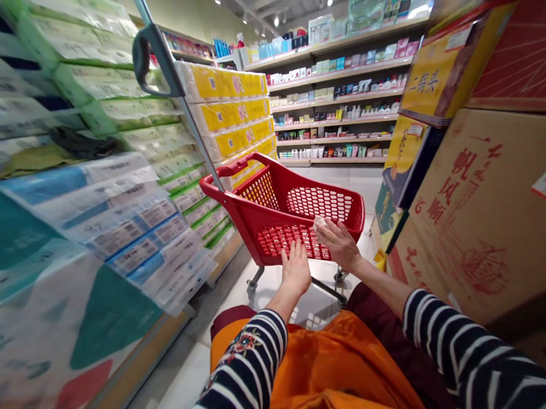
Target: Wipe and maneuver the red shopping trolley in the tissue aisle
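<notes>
A red plastic shopping cart (244, 228) with lattice sides stands right before me on the tiled floor. My left hand (297, 272) is held out by its near side, fingers stretched and nothing in it. Whether the fingertips touch the plastic I cannot tell. At the cart's near upper rim, my right hand (343, 248) holds a small whitish crumpled wad (319, 222), perhaps cloth or tissue, under its fingers. A grey metal pole (197, 132) with a dark grey loop handle (141, 61) rises from the cart's left end.
Tissue packs (131, 228) are stacked close on my left, with yellow-and-white packs (228, 81) behind the cart. A large cardboard carton (481, 216) and yellow boxes (425, 87) crowd the right. Shelves of small goods (334, 68) line the back. An orange apron (338, 361) covers my lap.
</notes>
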{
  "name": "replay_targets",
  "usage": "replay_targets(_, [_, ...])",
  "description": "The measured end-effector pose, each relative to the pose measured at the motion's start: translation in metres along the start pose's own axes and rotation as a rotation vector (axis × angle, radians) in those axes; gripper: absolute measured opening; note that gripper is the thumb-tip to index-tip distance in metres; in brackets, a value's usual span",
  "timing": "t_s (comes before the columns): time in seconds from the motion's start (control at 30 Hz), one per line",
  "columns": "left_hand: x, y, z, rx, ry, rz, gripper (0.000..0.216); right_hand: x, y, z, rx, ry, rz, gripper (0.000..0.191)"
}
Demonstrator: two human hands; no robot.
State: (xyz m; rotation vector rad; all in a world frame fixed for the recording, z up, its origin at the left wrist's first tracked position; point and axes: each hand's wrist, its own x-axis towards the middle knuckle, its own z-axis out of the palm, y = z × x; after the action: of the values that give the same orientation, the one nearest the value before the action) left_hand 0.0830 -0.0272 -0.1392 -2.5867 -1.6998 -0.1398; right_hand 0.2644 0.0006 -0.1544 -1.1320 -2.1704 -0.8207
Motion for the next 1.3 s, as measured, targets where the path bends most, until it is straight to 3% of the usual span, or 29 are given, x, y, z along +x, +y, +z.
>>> replay_targets(0.13, [-0.002, 0.008, -0.003, 0.027, 0.024, 0.1, 0.059, -0.013, 0.008, -0.001, -0.006, -0.05, -0.006, 0.04])
replay_targets(0.33, [-0.006, 0.027, 0.002, 0.04, 0.043, 0.251, 0.059, -0.057, -0.007, 0.014, 0.005, -0.131, -0.059, 0.037])
replay_targets(0.53, [0.0, 0.03, -0.002, 0.013, 0.042, 0.183, 0.062, -0.035, 0.012, -0.022, -0.056, 0.042, 0.169, 0.038])
replay_targets(0.6, [0.003, 0.029, -0.004, 0.012, 0.042, 0.159, 0.063, -0.032, 0.018, -0.026, -0.064, 0.034, 0.181, 0.038])
replay_targets(0.9, [-0.004, 0.03, -0.002, 0.015, 0.045, 0.189, 0.062, -0.073, -0.012, 0.012, 0.018, -0.16, 0.01, 0.035])
replay_targets(1.0, [-0.002, 0.025, 0.0, 0.012, 0.045, 0.166, 0.062, -0.057, -0.018, 0.009, 0.035, -0.116, 0.001, 0.037])
replay_targets(1.13, [0.005, 0.012, -0.005, 0.021, 0.075, 0.084, 0.065, -0.01, -0.012, 0.001, 0.029, -0.013, 0.031, 0.041])
replay_targets(1.3, [0.008, -0.003, -0.015, 0.031, 0.065, 0.013, 0.066, 0.013, -0.008, 0.014, 0.016, -0.034, -0.028, 0.04])
